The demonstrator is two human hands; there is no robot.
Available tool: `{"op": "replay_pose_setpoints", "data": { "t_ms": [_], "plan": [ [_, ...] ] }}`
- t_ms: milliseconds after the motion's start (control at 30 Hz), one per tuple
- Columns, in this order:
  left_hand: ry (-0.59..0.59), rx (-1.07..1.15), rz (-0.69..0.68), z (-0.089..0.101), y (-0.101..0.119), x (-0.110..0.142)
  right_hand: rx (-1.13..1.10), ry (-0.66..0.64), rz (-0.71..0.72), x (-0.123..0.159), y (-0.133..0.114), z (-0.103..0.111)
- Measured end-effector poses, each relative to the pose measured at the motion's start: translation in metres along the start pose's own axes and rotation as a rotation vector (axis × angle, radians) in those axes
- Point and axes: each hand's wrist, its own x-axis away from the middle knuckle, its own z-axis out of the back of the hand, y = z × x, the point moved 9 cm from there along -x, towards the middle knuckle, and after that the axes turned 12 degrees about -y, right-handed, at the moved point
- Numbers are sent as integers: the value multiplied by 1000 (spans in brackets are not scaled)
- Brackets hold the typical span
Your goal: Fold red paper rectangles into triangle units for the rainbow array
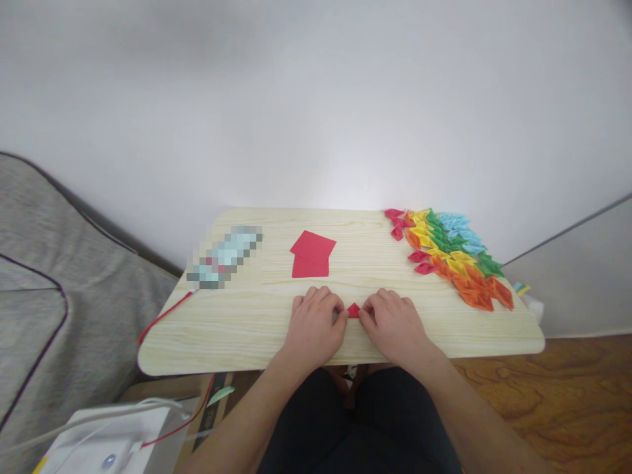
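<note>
Between my two hands is a small red folded paper (353, 311), its peak pointing away from me, close to the table's front edge. My left hand (317, 324) pinches its left corner, with thumb and fingers pressed together. On the opposite corner, my right hand (395, 322) grips in the same way, fingers curled. Just beyond my left hand lie red paper squares (313, 253), overlapping and flat on the table. The undersides of my fingers and the ends of the folded paper are hidden.
Rows of folded paper pieces (449, 253) in several colours cover the table's right side. A blurred-out phone-like object (224, 257) with a red cable (165, 317) lies at the left. The pale wooden table (212, 352) stands against a white wall (316, 118); a grey sofa (89, 283) is at the left.
</note>
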Motion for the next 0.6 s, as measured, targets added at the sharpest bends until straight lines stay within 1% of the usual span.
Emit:
{"op": "replay_pose_setpoints", "data": {
  "t_ms": [167, 433, 600],
  "plan": [
    [-16, 8, -11, 0, 0, -2, -3, 33, -8, -2, 0, 0],
    [-33, 38, -35, -1, -1, -2, -140, 33, -23, 0, 12, -3],
    [-42, 61, -40, 0, -4, 1, -194, 38, -6, 2, 13, -3]
  ]
}}
